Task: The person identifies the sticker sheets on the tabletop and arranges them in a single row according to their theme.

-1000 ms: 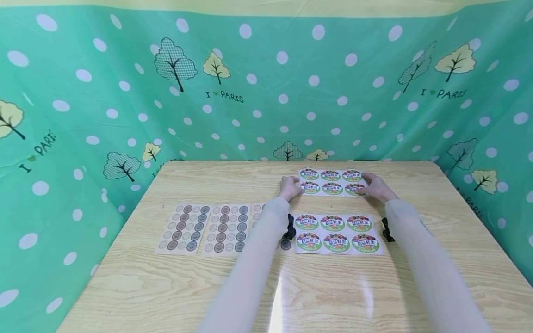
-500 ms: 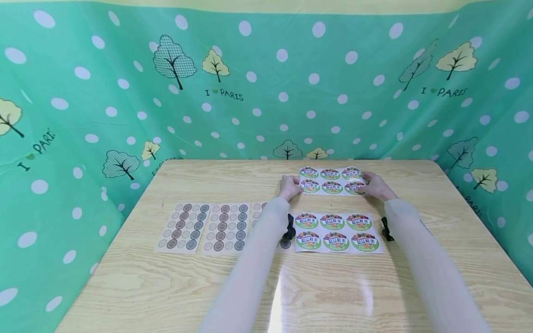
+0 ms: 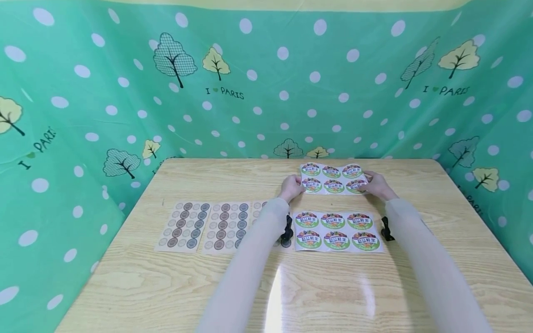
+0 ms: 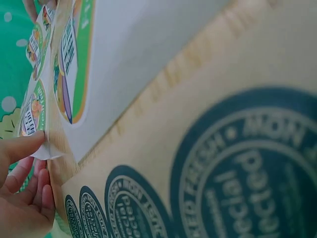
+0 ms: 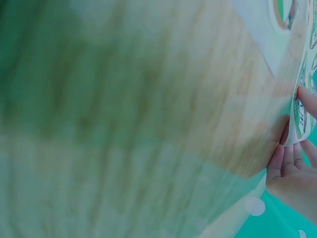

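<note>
Both hands hold a white sticker sheet (image 3: 333, 179) printed with rows of oval fruit labels, near the table's far edge. My left hand (image 3: 291, 187) pinches its left end; in the left wrist view the thumb of that left hand (image 4: 25, 188) lies on the printed face with the fingers beneath. At the other end my right hand (image 3: 378, 186) grips the sheet, and in the right wrist view the right hand (image 5: 294, 168) has its thumb on the labels and fingers behind. The held sheet bends slightly, its far edge raised. A second fruit-label sheet (image 3: 338, 231) lies flat between the forearms.
Several brown sheets of round stickers lie to the left, including a leftmost sheet (image 3: 182, 226) and one beside it (image 3: 226, 227); the left sleeve (image 3: 250, 263) partly covers another. The wooden table (image 3: 145, 286) meets a green dotted curtain (image 3: 250, 83) at the back and sides.
The held sticker sheet's far edge has risen a little and the sheet now bows more. Both hands keep their hold and have barely moved. The head view has shifted slightly.
</note>
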`<state>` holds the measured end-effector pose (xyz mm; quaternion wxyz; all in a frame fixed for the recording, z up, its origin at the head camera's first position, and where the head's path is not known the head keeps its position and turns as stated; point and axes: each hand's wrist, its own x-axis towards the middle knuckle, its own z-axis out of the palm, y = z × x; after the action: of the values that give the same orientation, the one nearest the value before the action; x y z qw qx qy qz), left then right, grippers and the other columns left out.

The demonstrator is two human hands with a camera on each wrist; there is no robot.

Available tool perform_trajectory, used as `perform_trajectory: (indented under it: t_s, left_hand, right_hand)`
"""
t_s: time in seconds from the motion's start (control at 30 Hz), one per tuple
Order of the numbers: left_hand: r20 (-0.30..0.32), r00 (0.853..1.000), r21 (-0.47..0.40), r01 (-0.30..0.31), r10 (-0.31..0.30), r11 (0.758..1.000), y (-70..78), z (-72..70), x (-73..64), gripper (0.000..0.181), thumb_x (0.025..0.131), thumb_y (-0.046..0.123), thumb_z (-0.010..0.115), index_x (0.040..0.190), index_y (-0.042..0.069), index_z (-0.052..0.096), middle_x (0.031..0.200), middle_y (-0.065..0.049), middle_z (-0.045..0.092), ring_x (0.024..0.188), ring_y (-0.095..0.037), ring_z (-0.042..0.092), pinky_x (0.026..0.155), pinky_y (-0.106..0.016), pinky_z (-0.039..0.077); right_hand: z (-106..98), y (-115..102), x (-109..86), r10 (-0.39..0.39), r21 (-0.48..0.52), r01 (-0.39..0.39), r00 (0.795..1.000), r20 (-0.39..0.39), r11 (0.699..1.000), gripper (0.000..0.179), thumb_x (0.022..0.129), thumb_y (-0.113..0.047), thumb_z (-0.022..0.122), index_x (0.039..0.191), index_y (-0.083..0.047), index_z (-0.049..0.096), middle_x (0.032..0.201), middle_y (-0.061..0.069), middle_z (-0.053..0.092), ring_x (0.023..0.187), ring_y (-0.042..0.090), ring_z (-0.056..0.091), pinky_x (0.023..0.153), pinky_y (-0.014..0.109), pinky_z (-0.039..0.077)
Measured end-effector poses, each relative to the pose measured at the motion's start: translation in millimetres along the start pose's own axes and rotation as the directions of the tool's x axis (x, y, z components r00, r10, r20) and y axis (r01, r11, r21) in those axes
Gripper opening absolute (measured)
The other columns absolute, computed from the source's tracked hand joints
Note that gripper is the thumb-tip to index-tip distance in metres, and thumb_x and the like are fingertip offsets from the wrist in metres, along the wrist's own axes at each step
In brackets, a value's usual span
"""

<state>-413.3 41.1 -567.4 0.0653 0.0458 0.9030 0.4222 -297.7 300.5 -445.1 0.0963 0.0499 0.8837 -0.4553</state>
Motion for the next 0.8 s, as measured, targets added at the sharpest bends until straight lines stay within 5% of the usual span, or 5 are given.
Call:
perform_trajectory:
  t_s: [0.07, 0.3, 0.53, 0.63, 0.8]
  left_hand:
    - [-0.011, 0.999, -0.042, -0.048, 0.047, 0.998, 5.1, -6.8, -9.9, 0.025, 0.069, 0.008, 0.070, 0.090, 0.010, 0.056, 0.077, -0.001, 0.050, 0.065, -0.013, 0.046, 0.053, -0.024, 0.041]
    - [0.095, 0.992, -0.119, 0.098, -0.087, 0.988, 77.3, -66.6, -87.2, 0.028, 0.074, -0.001, 0.063, 0.101, 0.002, 0.055, 0.090, -0.010, 0.056, 0.080, -0.021, 0.053, 0.071, -0.031, 0.048]
    - [0.050, 0.996, -0.291, -0.051, 0.068, 0.955, 61.0, -56.3, -78.1, 0.025, 0.066, -0.001, 0.067, 0.087, 0.008, 0.056, 0.078, -0.003, 0.057, 0.069, -0.013, 0.055, 0.061, -0.020, 0.048]
    - [0.102, 0.995, -0.311, 0.042, -0.010, 0.949, 85.0, -70.6, -102.7, 0.028, 0.071, -0.005, 0.064, 0.097, 0.002, 0.056, 0.089, -0.009, 0.058, 0.078, -0.019, 0.056, 0.067, -0.026, 0.050]
    - [0.084, 0.994, -0.310, 0.094, -0.071, 0.946, 94.2, -64.6, -110.6, 0.031, 0.073, -0.004, 0.064, 0.102, 0.002, 0.055, 0.094, -0.010, 0.058, 0.083, -0.020, 0.056, 0.068, -0.028, 0.051]
  right_hand:
    - [-1, 0, -0.9, 0.005, 0.012, -0.005, 1.000, -0.016, 1.000, 0.070, 0.082, -0.001, 0.056, 0.138, 0.006, 0.014, 0.120, 0.031, 0.041, 0.098, 0.031, 0.051, 0.070, 0.019, 0.048]
    - [-7, 2, -6.8, 0.037, 0.129, -0.035, 0.999, -0.018, 0.991, 0.064, 0.085, -0.001, 0.050, 0.139, 0.001, 0.015, 0.126, 0.031, 0.036, 0.077, 0.014, 0.052, 0.060, 0.016, 0.046]
    - [-15, 2, -18.3, 0.035, 0.214, -0.032, 0.999, -0.011, 0.976, 0.062, 0.086, -0.001, 0.046, 0.139, 0.001, 0.015, 0.122, 0.027, 0.038, 0.065, 0.004, 0.049, 0.061, 0.019, 0.046]
    - [-17, 0, -24.2, 0.050, 0.201, -0.049, 0.999, -0.002, 0.978, 0.063, 0.087, -0.006, 0.046, 0.140, 0.000, 0.013, 0.124, 0.026, 0.038, 0.077, 0.009, 0.050, 0.068, 0.020, 0.046]
    - [-20, 2, -31.0, 0.084, 0.227, -0.083, 0.996, 0.005, 0.970, 0.064, 0.089, -0.013, 0.048, 0.140, -0.002, 0.011, 0.129, 0.025, 0.037, 0.090, 0.008, 0.051, 0.078, 0.018, 0.044]
